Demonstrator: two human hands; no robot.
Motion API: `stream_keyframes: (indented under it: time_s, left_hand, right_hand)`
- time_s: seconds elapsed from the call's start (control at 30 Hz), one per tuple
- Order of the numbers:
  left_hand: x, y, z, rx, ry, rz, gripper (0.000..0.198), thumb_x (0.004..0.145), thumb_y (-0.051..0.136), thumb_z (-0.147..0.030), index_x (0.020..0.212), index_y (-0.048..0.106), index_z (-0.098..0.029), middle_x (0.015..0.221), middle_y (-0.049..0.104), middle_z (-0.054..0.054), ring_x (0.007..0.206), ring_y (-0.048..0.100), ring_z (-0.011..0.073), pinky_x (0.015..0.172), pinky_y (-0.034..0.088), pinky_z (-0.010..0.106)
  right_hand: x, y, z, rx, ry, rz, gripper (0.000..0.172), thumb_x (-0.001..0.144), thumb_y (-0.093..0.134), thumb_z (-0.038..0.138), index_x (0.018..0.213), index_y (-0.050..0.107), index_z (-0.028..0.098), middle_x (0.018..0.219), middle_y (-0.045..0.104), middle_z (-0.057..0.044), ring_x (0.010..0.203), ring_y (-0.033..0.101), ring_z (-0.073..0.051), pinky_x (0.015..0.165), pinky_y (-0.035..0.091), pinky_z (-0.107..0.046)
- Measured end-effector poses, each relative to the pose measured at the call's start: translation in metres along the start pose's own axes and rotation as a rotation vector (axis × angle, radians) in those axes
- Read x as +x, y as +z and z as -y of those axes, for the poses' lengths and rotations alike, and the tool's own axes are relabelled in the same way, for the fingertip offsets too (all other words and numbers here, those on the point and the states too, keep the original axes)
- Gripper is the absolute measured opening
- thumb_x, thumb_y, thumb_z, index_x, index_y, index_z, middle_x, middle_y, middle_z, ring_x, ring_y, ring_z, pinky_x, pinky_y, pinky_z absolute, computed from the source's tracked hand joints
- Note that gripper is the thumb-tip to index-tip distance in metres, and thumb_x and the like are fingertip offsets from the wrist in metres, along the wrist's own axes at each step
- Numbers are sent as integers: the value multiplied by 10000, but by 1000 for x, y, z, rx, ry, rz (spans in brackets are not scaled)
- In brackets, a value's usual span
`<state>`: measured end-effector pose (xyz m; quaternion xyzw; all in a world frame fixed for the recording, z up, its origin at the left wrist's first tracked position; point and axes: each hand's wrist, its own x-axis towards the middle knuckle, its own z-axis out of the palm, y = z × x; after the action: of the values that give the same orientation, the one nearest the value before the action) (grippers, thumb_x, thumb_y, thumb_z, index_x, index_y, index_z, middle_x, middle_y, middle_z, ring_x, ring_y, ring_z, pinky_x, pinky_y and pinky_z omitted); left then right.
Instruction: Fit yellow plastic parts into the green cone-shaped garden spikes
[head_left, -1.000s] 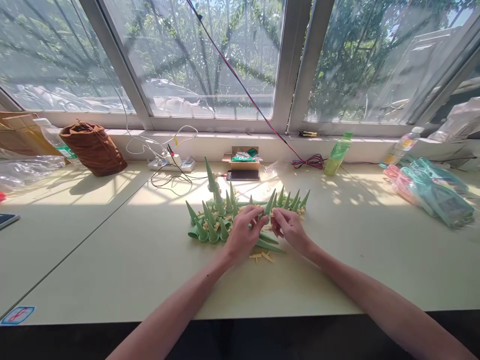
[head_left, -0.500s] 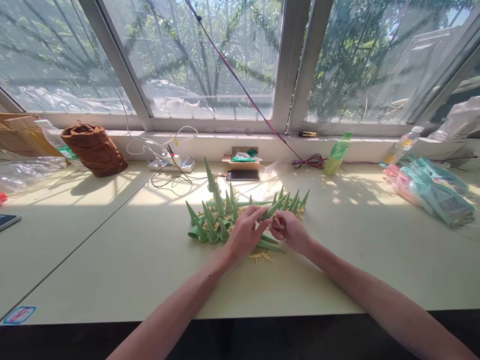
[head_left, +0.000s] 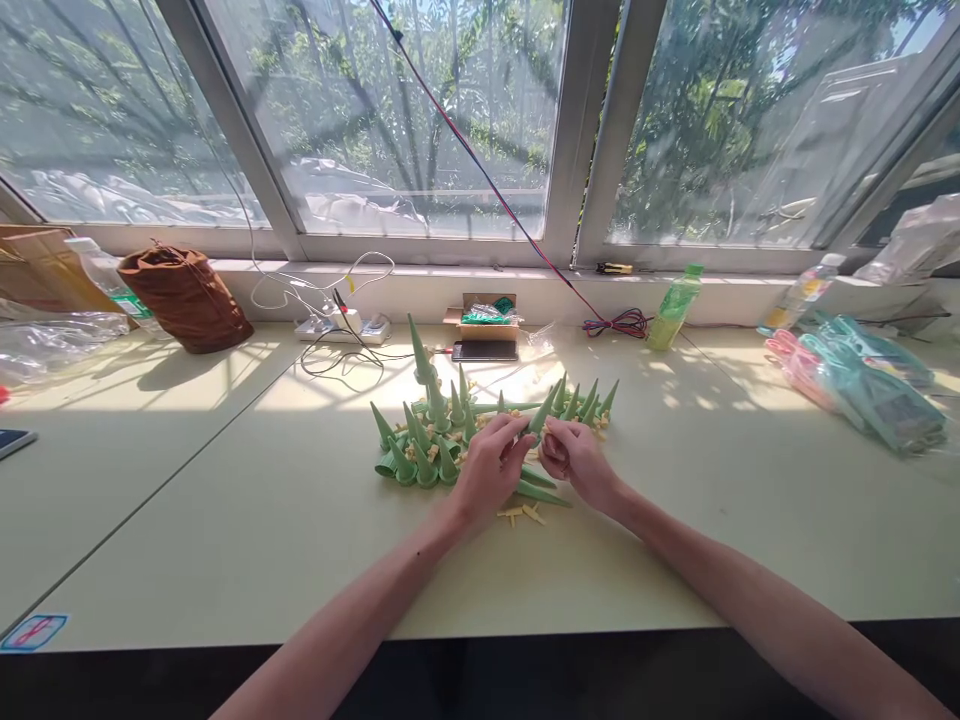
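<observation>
My left hand [head_left: 489, 462] is closed around the lower end of a green plastic cone [head_left: 544, 408], which points up and slightly to the right. Close against its base, my right hand [head_left: 576, 457] is pinched; whatever sits between those fingertips is too small to make out. Several more green cones [head_left: 426, 468] stand in a cluster left of my hands, and others [head_left: 592, 402] stand beyond on the right. Under my hands a long green cone [head_left: 541, 493] lies on its side. Small yellow pieces [head_left: 523, 514] are scattered near it and among the cones.
The pale table [head_left: 247, 540] meets a window ledge. Along the back are a brown pouch [head_left: 187, 300], a power strip [head_left: 345, 328], a phone [head_left: 485, 351], a small carton [head_left: 487, 328], a green bottle [head_left: 675, 308] and bagged items [head_left: 870, 390] at right.
The held cone has turned from leaning well to the right to more upright. My hands stay in almost the same place, close together.
</observation>
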<state>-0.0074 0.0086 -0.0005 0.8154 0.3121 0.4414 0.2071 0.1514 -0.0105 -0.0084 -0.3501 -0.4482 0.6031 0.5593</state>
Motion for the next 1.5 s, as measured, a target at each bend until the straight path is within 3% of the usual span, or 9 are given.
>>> stream_keyframes:
  time_s: [0.27,0.6,0.87,1.03,1.2,1.33,1.5]
  left_hand:
    - [0,0,-3,-5,-22,-1,215,965,493,-280,1034,662,-167,759,548,20,631,467,116,557,372,229]
    - [3,-3,-9,-79,-92,9,256,966,484,-297,861,662,-146,680,537,14,592,417,114,532,324,242]
    - [4,-3,-9,-178,-149,27,306,952,501,-360,886,705,-142,682,549,21,565,395,101,490,301,229]
    - [5,-4,-9,-379,-304,74,369,921,524,-450,834,686,-130,622,525,0,480,342,71,418,239,211]
    - [9,-8,-13,-481,-420,115,428,898,542,-493,687,627,-130,524,455,-20,442,334,60,394,279,194]
    - [10,-9,-15,-522,-449,104,420,882,564,-503,701,634,-130,520,448,-20,442,334,58,374,273,182]
    - [9,-6,-11,-506,-411,107,354,892,569,-463,888,699,-133,562,516,-9,461,414,71,391,338,176]
  right_hand:
    - [0,-2,-3,-105,-109,-27,487,903,569,480,554,400,185,540,283,70,395,351,-58,381,200,-223]
    - [-4,-4,3,-437,-260,-52,458,960,482,492,614,456,194,523,406,44,430,381,-85,430,286,-245]
    - [-1,-14,3,-760,-431,-64,413,979,441,455,665,523,200,556,467,21,521,412,-125,534,320,-266]
    - [1,-19,4,-920,-586,-60,413,979,446,426,631,488,209,630,475,-10,601,424,-150,592,320,-281]
    - [3,-25,5,-1024,-658,-2,420,988,424,390,608,375,221,630,383,5,576,350,-146,575,270,-286]
    - [4,-27,4,-1061,-668,8,403,995,407,388,628,385,223,652,394,-1,586,358,-148,580,278,-285]
    - [3,-24,1,-1048,-660,-39,416,1005,381,394,631,427,218,641,419,-5,590,387,-151,588,303,-279]
